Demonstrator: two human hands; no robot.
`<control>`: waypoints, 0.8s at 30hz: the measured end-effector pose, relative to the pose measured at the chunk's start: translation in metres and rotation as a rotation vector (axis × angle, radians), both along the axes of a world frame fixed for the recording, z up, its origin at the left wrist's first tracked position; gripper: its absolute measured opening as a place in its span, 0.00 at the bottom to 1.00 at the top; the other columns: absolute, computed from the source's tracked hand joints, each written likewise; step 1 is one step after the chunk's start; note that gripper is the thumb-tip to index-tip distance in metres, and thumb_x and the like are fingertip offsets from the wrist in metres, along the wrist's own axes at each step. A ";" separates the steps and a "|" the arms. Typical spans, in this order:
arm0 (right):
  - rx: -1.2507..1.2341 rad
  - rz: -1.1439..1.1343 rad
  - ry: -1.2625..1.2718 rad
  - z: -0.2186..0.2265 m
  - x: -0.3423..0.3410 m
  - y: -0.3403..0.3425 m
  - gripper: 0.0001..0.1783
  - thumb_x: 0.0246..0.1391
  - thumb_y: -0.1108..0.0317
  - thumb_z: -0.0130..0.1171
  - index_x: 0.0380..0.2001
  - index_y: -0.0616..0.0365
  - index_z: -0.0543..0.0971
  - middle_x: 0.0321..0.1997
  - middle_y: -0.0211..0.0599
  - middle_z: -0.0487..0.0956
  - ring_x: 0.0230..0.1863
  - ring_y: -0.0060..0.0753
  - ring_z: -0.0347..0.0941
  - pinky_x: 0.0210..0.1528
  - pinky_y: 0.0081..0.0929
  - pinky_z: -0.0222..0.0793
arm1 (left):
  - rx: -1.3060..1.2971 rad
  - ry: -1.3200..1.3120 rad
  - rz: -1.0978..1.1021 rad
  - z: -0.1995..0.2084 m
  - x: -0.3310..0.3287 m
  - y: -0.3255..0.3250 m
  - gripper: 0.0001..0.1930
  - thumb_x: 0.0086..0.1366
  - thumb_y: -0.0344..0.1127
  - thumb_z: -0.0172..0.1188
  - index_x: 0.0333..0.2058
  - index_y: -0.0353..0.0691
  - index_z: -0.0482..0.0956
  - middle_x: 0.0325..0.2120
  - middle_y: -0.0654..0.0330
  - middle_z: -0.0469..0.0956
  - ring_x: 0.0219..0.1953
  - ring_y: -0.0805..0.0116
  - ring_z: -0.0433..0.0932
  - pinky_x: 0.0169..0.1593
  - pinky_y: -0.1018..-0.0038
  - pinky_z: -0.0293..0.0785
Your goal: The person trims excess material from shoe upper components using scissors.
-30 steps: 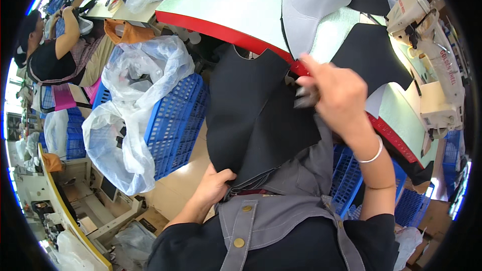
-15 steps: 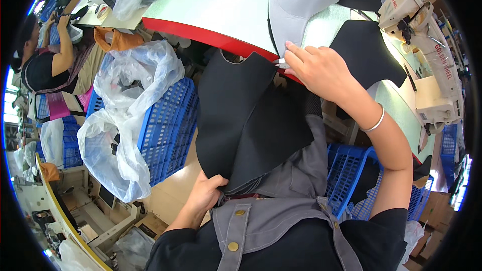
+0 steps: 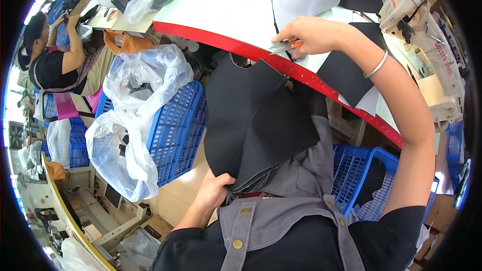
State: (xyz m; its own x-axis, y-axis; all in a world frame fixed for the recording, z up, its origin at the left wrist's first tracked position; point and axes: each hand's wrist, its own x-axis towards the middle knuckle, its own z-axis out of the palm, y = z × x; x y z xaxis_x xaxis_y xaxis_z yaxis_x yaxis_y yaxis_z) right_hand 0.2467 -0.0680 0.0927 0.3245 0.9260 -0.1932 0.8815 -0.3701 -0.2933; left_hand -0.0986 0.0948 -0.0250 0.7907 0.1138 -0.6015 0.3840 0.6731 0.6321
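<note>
Black fabric panels (image 3: 246, 120) lie over my lap, several layers deep at the lower edge, with a curved notch at the top. My left hand (image 3: 216, 190) is closed on their lower left edge, thumb on top. My right hand (image 3: 314, 35) is above the red table edge, closed around small thread snips (image 3: 279, 47) with silver blades and a bit of orange at the handle. The blades point left, apart from the panels. A thin black strip (image 3: 272, 5) runs down the table and passes under the snips.
Left of my lap stands a blue crate (image 3: 175, 130) with a clear plastic bag (image 3: 125, 120). Another blue crate (image 3: 346, 170) is at my right. Black cut pieces (image 3: 346, 78) and a sewing machine (image 3: 427, 55) are on the right. A person (image 3: 60, 60) works at far left.
My right hand has moved up from the panels' top corner to above the table, and the snips now show more clearly. My left hand keeps its hold. The whole view has shifted slightly.
</note>
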 end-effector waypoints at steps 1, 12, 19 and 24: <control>0.021 0.038 0.032 0.000 0.004 0.001 0.22 0.41 0.74 0.60 0.45 0.61 0.76 0.39 0.47 0.77 0.43 0.49 0.73 0.46 0.38 0.67 | -0.001 -0.006 0.006 0.001 0.000 -0.001 0.27 0.45 0.17 0.45 0.49 0.29 0.63 0.40 0.46 0.73 0.36 0.52 0.78 0.37 0.58 0.79; -0.040 0.115 -0.374 0.002 0.014 0.008 0.15 0.37 0.71 0.65 0.30 0.57 0.73 0.34 0.32 0.71 0.43 0.39 0.71 0.42 0.35 0.70 | -0.041 -0.034 -0.009 -0.003 0.000 0.004 0.26 0.46 0.17 0.46 0.48 0.28 0.65 0.41 0.46 0.73 0.38 0.53 0.77 0.38 0.59 0.78; -0.150 0.212 -0.462 0.006 0.032 0.019 0.21 0.25 0.63 0.71 0.26 0.54 0.73 0.32 0.26 0.75 0.41 0.35 0.70 0.40 0.32 0.69 | -0.041 -0.051 -0.018 -0.008 0.002 0.002 0.26 0.45 0.17 0.47 0.48 0.28 0.65 0.39 0.46 0.73 0.37 0.52 0.78 0.38 0.59 0.78; -0.261 0.135 -0.425 0.004 0.038 0.022 0.19 0.28 0.62 0.70 0.23 0.55 0.72 0.30 0.29 0.75 0.40 0.37 0.70 0.38 0.34 0.68 | -0.089 -0.025 -0.024 0.011 0.004 0.005 0.28 0.48 0.18 0.48 0.52 0.31 0.61 0.46 0.46 0.70 0.41 0.52 0.76 0.39 0.56 0.78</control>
